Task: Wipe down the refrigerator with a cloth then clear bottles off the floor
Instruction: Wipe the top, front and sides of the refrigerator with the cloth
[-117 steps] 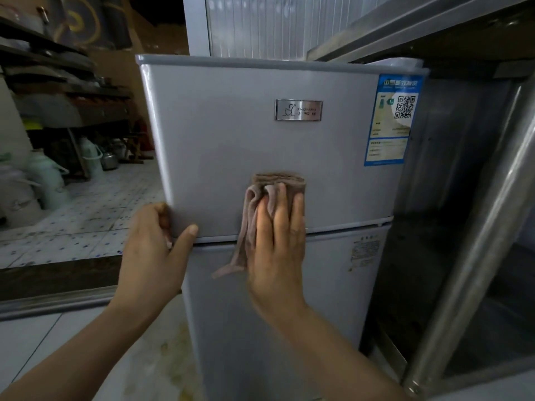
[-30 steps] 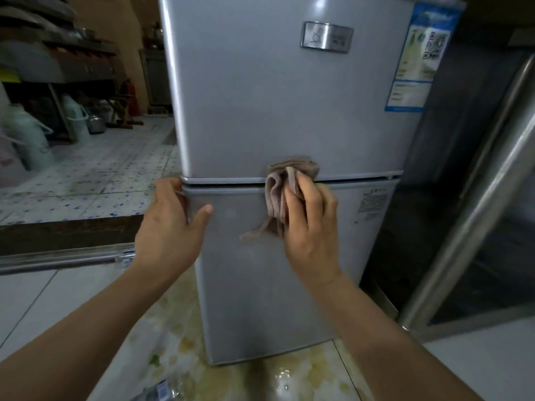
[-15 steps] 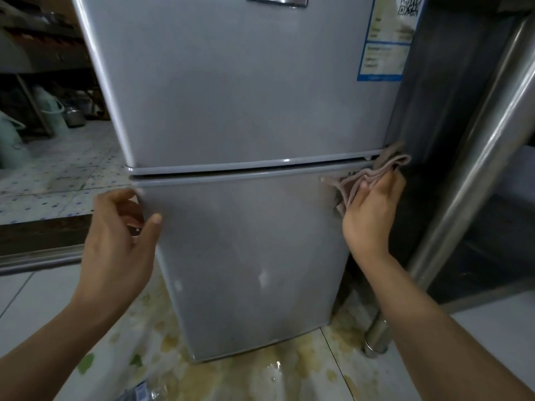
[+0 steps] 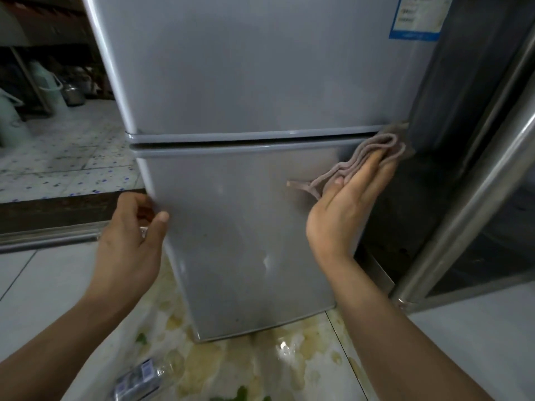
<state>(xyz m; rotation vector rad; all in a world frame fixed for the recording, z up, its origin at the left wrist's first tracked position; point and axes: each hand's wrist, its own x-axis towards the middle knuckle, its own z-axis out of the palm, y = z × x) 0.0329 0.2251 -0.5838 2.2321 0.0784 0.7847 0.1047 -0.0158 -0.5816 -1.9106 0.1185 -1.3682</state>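
Observation:
A silver two-door refrigerator (image 4: 249, 82) fills the middle of the view. My right hand (image 4: 347, 204) presses a folded pinkish-brown cloth (image 4: 373, 153) flat against the top right corner of the lower door, fingers straight. My left hand (image 4: 130, 235) holds the left edge of the lower door, thumb on the front and fingers curled behind the edge. A clear plastic bottle (image 4: 142, 377) with a blue-and-white label lies on the floor at the bottom left, partly cut off by the frame.
The floor (image 4: 246, 369) in front of the fridge is wet and stained yellow, with green scraps. A thick steel pole (image 4: 474, 180) and a metal cabinet stand close on the right. Beyond a dark threshold (image 4: 52, 209) on the left lie speckled tiles, jugs and pots.
My right hand has swept the cloth from the middle of the door seam to the fridge's right edge. My left hand has slid down the left edge. The view has tilted downward.

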